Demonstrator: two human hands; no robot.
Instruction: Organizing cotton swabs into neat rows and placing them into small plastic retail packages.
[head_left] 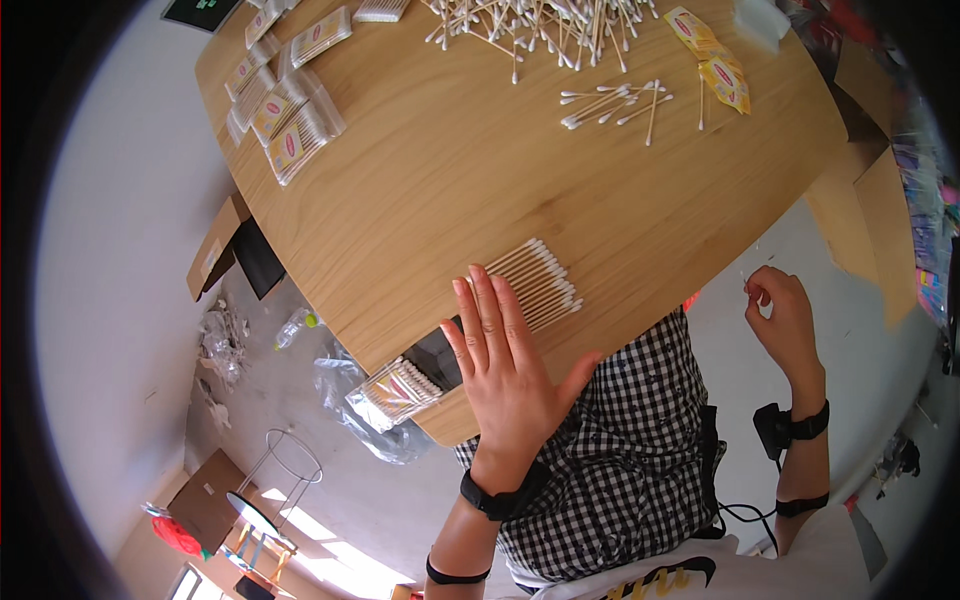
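My left hand (pixel 505 365) lies flat and open on the wooden table (pixel 450 180) near its front edge. Its fingertips rest on a neat row of wooden cotton swabs (pixel 545 280) laid side by side. A clear packet filled with swabs (pixel 398 390) sits at the table's edge just left of that hand. My right hand (pixel 785 315) hovers off the table to the right, above the floor. Its thumb and fingers pinch what looks like a single thin cotton swab (pixel 745 277), which is hard to make out.
A big loose pile of swabs (pixel 540 25) lies at the far side, with a few stray swabs (pixel 615 103) nearer. Filled packets (pixel 290 115) are stacked at the far left, and yellow labels (pixel 715 60) at the far right. Cardboard boxes (pixel 870 200) stand to the right; plastic bags (pixel 350 395) lie on the floor.
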